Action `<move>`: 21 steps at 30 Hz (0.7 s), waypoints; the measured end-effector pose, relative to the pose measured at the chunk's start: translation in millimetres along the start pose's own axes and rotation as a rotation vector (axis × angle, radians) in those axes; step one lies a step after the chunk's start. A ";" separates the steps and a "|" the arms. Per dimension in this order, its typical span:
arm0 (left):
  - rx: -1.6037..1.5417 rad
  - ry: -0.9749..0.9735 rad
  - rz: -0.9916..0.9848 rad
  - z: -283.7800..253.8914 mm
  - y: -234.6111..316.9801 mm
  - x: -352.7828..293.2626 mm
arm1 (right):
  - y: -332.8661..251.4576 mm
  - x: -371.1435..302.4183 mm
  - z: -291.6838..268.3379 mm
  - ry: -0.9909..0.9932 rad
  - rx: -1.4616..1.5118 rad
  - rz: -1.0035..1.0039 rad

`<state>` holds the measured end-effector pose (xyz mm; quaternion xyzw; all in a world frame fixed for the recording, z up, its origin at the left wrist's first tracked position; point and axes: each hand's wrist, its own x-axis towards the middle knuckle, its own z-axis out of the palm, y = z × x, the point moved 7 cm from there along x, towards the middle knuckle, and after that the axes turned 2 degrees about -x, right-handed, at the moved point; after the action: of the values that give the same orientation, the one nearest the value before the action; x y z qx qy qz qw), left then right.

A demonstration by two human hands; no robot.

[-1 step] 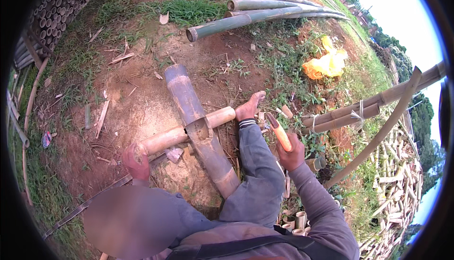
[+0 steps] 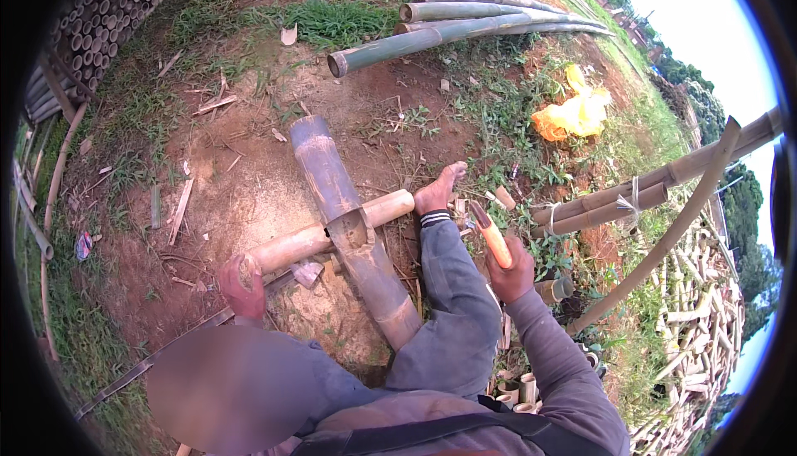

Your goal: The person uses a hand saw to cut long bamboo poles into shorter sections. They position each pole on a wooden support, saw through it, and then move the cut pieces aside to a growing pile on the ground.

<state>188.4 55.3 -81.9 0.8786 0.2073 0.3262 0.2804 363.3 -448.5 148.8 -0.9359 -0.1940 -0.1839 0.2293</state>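
Notched grey bamboo pole [image 2: 349,232] lies on bare dirt. Pale bamboo crosspiece [image 2: 328,232] sits thru its notch; left hand [image 2: 241,286] clamped on crosspiece's near end. Right hand [image 2: 513,269], right of pole, grips orange-handled knife [image 2: 491,236]. Bare foot [image 2: 438,190] touches crosspiece's far end.

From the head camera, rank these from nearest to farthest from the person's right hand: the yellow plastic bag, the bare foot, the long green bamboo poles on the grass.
Measured from the right hand, which grips a wooden-handled tool:
1. Bare foot, just up and left of it, resting by the pale bamboo crosspiece.
2. Yellow plastic bag, farther up and slightly right, on the grass.
3. Long green bamboo poles, farthest, across the top.
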 end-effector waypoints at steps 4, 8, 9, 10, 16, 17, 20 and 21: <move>-0.092 -0.081 0.011 9.4 12.5 31.3 | 45.8 -18.9 17.1 0.031 -0.027 0.243; -0.112 -0.144 0.190 25.2 62.3 115.7 | 100.9 -58.2 38.6 0.014 -0.276 0.340; -0.127 -0.160 0.244 34.7 78.6 140.8 | 117.8 -71.7 41.4 0.001 -0.298 0.346; -0.162 -0.192 0.279 46.5 94.4 164.5 | 136.5 -86.8 41.9 -0.012 -0.326 0.350; -0.190 -0.462 0.118 151.6 157.5 300.0 | 256.1 -172.4 116.1 -0.369 -0.364 0.414; -0.172 -0.482 0.058 167.9 159.4 318.5 | 244.5 -129.1 157.9 -0.316 -0.227 0.436; -0.309 -0.533 -0.158 239.2 166.9 365.6 | 179.5 40.1 257.3 0.066 0.286 0.392; -0.311 -0.510 -0.168 257.6 169.1 376.7 | 161.1 85.5 278.8 0.180 0.423 0.335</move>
<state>660.8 41.4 34.2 0.8585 0.1500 0.0986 0.4804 579.8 -417.1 -102.4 -0.8662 -0.0498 -0.1811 0.4631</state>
